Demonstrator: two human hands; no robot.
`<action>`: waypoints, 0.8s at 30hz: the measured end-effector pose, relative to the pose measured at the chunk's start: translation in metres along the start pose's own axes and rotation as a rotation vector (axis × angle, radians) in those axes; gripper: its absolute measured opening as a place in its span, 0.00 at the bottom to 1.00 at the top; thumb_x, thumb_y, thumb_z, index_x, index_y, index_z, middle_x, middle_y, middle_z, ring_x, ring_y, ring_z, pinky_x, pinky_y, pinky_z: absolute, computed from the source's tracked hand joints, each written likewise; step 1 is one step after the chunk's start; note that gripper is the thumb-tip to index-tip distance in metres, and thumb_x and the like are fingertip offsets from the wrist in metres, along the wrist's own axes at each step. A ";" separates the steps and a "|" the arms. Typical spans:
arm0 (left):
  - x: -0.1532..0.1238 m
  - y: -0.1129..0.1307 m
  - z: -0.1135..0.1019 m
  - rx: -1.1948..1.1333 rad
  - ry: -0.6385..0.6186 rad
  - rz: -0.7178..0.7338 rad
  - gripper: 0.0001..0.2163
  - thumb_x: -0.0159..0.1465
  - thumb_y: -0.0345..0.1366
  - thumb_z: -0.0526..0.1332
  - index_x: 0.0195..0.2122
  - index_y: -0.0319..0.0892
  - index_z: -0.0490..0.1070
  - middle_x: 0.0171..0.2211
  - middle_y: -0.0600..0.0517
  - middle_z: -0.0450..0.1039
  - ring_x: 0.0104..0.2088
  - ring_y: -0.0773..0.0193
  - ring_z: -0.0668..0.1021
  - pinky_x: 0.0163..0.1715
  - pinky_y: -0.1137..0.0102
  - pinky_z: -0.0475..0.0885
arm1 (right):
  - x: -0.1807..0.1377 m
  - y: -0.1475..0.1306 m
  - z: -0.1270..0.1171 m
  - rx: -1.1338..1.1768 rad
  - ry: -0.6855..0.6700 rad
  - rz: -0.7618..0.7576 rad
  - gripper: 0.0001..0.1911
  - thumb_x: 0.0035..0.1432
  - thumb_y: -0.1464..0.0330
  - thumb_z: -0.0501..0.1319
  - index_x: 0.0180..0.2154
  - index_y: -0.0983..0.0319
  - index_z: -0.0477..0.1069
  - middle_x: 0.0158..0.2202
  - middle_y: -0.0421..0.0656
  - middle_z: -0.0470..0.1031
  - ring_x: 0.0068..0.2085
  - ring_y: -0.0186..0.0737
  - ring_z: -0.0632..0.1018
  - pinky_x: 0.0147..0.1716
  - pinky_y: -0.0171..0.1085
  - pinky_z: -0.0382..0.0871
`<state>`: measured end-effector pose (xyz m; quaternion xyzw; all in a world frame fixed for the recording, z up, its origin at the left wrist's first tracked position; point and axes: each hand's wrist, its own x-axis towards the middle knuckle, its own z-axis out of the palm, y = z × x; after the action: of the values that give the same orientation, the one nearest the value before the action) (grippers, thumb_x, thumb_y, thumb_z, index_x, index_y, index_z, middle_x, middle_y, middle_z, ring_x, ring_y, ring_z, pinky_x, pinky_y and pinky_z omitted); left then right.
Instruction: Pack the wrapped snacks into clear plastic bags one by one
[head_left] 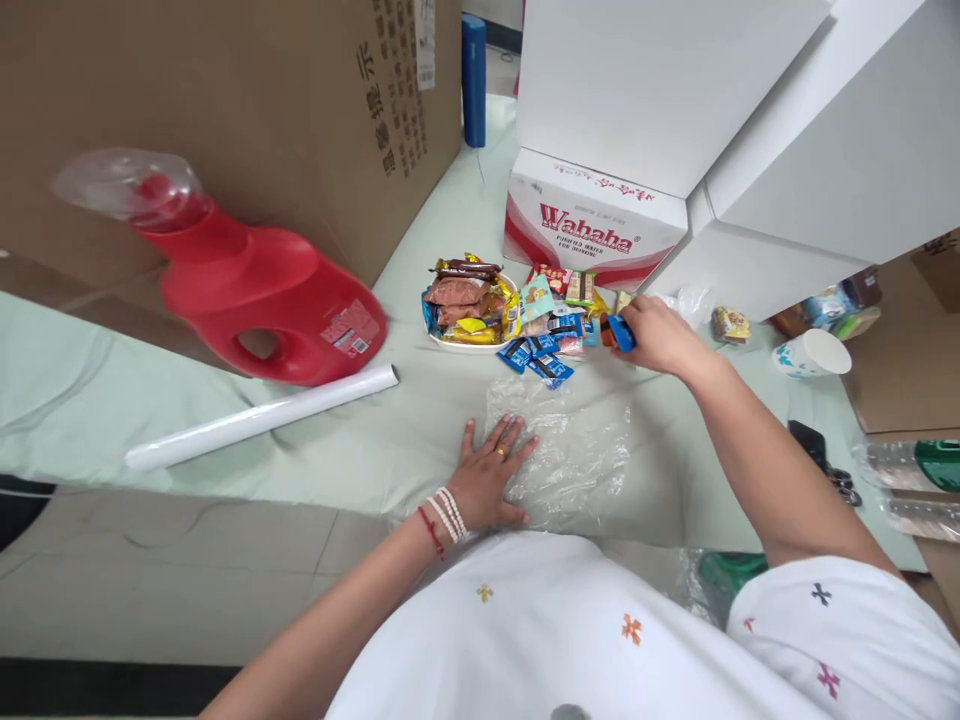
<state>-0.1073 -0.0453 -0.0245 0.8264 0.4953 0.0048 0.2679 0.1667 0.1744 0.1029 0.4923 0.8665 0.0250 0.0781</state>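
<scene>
My left hand (491,470) lies flat with fingers spread on a crinkled clear plastic sheet (574,440). At the right of a pile of wrapped snacks, my right hand (652,335) grips a small blue and orange item (616,333) whose kind I cannot make out. Blue snack packets (541,350) lie loose on the table, left of that hand. Beside them stands a white bowl (469,348), heaped with brown and yellow wrapped snacks (459,300). Several more packets, among them a light green one (580,288), rest behind the blue ones.
A red detergent jug (277,290) and a white roll (262,418) lie on the left, by a large cardboard box (262,120). Behind the snacks stands a Wahaha carton (592,225) under white boxes. A paper cup (811,354) and plastic bottles (911,485) are at the right.
</scene>
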 end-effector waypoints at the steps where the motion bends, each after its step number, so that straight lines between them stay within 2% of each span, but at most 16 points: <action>1: 0.001 0.000 0.000 -0.002 -0.002 -0.003 0.56 0.50 0.59 0.72 0.75 0.49 0.47 0.76 0.37 0.38 0.74 0.34 0.45 0.63 0.30 0.22 | -0.013 -0.012 -0.007 0.042 -0.037 0.000 0.24 0.54 0.57 0.67 0.48 0.65 0.75 0.46 0.55 0.75 0.45 0.55 0.76 0.39 0.43 0.68; 3: 0.002 0.000 0.000 -0.001 0.000 -0.013 0.56 0.50 0.59 0.72 0.75 0.49 0.46 0.76 0.37 0.38 0.74 0.35 0.46 0.63 0.30 0.22 | -0.037 -0.047 -0.010 0.123 -0.199 -0.028 0.20 0.54 0.56 0.67 0.45 0.62 0.76 0.43 0.53 0.76 0.39 0.51 0.78 0.34 0.41 0.68; 6: 0.003 -0.004 0.001 -0.010 0.029 0.005 0.55 0.52 0.60 0.71 0.75 0.47 0.46 0.76 0.35 0.38 0.74 0.34 0.46 0.64 0.30 0.25 | -0.060 -0.109 0.006 0.159 -0.386 -0.064 0.20 0.54 0.59 0.69 0.46 0.62 0.77 0.46 0.55 0.77 0.41 0.53 0.80 0.34 0.41 0.70; 8: -0.001 -0.008 0.001 -0.032 0.063 0.039 0.53 0.55 0.61 0.68 0.75 0.45 0.46 0.76 0.34 0.38 0.74 0.33 0.46 0.65 0.31 0.28 | -0.068 -0.139 0.022 0.166 -0.427 -0.045 0.21 0.55 0.62 0.68 0.49 0.64 0.76 0.49 0.58 0.75 0.45 0.57 0.80 0.37 0.43 0.73; 10: -0.010 -0.014 0.000 -0.056 0.112 0.063 0.48 0.60 0.57 0.65 0.75 0.45 0.45 0.76 0.35 0.38 0.75 0.36 0.46 0.66 0.33 0.31 | -0.076 -0.153 0.035 0.198 -0.425 -0.013 0.25 0.55 0.65 0.69 0.53 0.66 0.74 0.53 0.60 0.73 0.49 0.60 0.79 0.41 0.46 0.75; 12: -0.024 -0.020 -0.004 -0.072 0.165 0.105 0.39 0.64 0.46 0.61 0.75 0.46 0.48 0.76 0.39 0.42 0.75 0.40 0.45 0.69 0.36 0.34 | -0.092 -0.148 0.040 0.306 -0.378 -0.018 0.36 0.52 0.68 0.72 0.62 0.66 0.67 0.60 0.60 0.68 0.55 0.62 0.76 0.47 0.49 0.76; 13: -0.033 -0.022 -0.007 -0.080 0.178 0.148 0.37 0.63 0.39 0.60 0.74 0.47 0.52 0.76 0.42 0.45 0.75 0.43 0.46 0.70 0.38 0.35 | -0.104 -0.141 0.041 0.391 -0.331 -0.045 0.41 0.52 0.69 0.72 0.65 0.64 0.62 0.64 0.60 0.64 0.59 0.61 0.73 0.51 0.50 0.75; 15: -0.049 -0.027 -0.011 -0.093 0.152 0.260 0.35 0.59 0.29 0.57 0.70 0.50 0.60 0.74 0.47 0.53 0.75 0.49 0.48 0.72 0.42 0.36 | -0.134 -0.122 0.044 0.571 -0.218 -0.154 0.44 0.55 0.72 0.69 0.70 0.60 0.55 0.69 0.57 0.59 0.65 0.57 0.68 0.60 0.52 0.68; 17: -0.061 -0.031 -0.012 -0.099 0.079 0.350 0.33 0.56 0.26 0.57 0.65 0.51 0.66 0.73 0.50 0.57 0.75 0.52 0.51 0.73 0.44 0.37 | -0.166 -0.106 0.054 0.677 -0.155 -0.285 0.40 0.59 0.73 0.66 0.69 0.56 0.57 0.69 0.53 0.61 0.67 0.53 0.65 0.65 0.54 0.62; 19: -0.064 -0.034 -0.008 -0.096 0.025 0.378 0.28 0.60 0.27 0.58 0.62 0.52 0.70 0.71 0.50 0.60 0.74 0.53 0.55 0.73 0.45 0.37 | -0.194 -0.096 0.073 0.697 -0.140 -0.335 0.34 0.60 0.70 0.66 0.66 0.54 0.64 0.68 0.53 0.63 0.67 0.55 0.65 0.65 0.58 0.62; 22: -0.059 -0.036 0.002 -0.123 0.040 0.348 0.14 0.67 0.34 0.58 0.51 0.52 0.77 0.65 0.50 0.70 0.71 0.54 0.63 0.73 0.47 0.41 | -0.218 -0.092 0.105 0.746 -0.055 -0.269 0.18 0.64 0.68 0.64 0.55 0.55 0.75 0.62 0.52 0.70 0.64 0.55 0.69 0.61 0.58 0.67; 24: -0.054 -0.036 0.005 -0.187 0.093 0.309 0.11 0.71 0.37 0.56 0.44 0.50 0.79 0.57 0.49 0.78 0.66 0.56 0.70 0.72 0.49 0.47 | -0.225 -0.088 0.118 0.848 0.036 -0.217 0.11 0.68 0.67 0.59 0.49 0.54 0.78 0.56 0.50 0.76 0.59 0.51 0.74 0.58 0.55 0.70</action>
<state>-0.1634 -0.0785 -0.0309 0.8629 0.3718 0.1302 0.3165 0.2236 -0.0677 0.0004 0.3865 0.8480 -0.3329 -0.1439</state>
